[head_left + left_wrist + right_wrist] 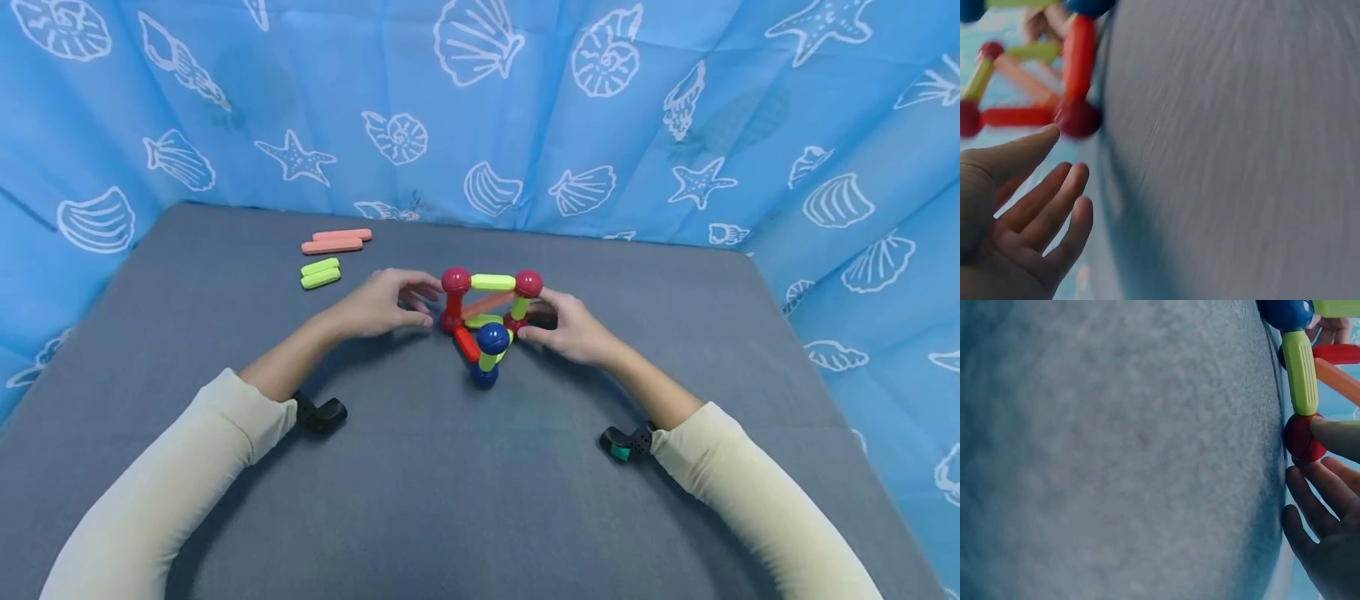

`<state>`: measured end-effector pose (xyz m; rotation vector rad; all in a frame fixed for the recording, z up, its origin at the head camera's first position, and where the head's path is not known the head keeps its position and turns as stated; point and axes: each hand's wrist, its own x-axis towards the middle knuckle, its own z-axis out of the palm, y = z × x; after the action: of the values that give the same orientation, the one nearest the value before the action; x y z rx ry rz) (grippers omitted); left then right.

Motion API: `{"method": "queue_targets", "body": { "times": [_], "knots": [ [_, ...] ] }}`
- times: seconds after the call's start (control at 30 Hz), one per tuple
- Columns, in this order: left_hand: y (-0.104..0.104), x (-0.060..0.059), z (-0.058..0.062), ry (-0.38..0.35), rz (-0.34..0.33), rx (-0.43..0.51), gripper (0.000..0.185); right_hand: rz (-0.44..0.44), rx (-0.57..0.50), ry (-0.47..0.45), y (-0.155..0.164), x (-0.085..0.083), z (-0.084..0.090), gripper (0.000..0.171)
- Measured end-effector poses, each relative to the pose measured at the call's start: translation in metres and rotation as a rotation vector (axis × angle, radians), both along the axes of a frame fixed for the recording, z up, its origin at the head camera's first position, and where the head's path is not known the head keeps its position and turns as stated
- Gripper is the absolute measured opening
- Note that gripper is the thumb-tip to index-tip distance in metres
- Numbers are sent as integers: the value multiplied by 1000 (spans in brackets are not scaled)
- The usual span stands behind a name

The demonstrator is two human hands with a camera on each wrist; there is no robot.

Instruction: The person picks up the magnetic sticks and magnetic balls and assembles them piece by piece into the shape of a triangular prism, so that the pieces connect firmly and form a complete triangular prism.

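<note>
A frame of magnetic rods and balls stands mid-table. Two red balls (456, 281) carry a lime rod (492, 282) across the top, with a peach rod (491, 305) slanting below. Nearer me, a blue ball (492, 338) tops a short lime upright above another blue ball (484, 377). My left hand (381, 305) is beside the frame's left side, fingers loosely spread, its thumb close to the lower-left red ball (1077, 117); contact is unclear. My right hand (573, 329) has thumb and forefinger at the lower-right red ball (1304, 439), seemingly pinching it.
Two peach rods (332, 246) lie at the back left of the grey table (480, 500), with two short lime rods (321, 278) in front of them. A blue curtain (525, 125) with white shells hangs behind the table and along its sides.
</note>
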<state>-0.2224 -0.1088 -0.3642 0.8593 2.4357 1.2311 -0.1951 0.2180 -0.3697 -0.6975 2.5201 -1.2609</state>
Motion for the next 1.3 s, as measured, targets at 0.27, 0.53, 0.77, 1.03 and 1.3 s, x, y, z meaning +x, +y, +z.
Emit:
{"method": "queue_targets", "body": {
  "times": [0.27, 0.53, 0.77, 1.03, 1.3],
  "knots": [
    [-72, -7, 14, 204, 257, -125, 40, -2, 47, 7, -3, 0, 0, 57],
    [-101, -9, 6, 259, 391, -273, 36, 0, 72, 4, -2, -2, 1, 57],
    [-105, -19, 3, 262, 409, -246, 29, 12, 74, 2, -2, 0, 1, 57],
    [-111, -35, -3, 287, 495, -166, 25, 23, 38, -2, -1, 1, -1, 60],
    [-117, -45, -4, 223, 582, -216, 35, 13, 41, -6, -3, 2, -1, 61]
  ]
}}
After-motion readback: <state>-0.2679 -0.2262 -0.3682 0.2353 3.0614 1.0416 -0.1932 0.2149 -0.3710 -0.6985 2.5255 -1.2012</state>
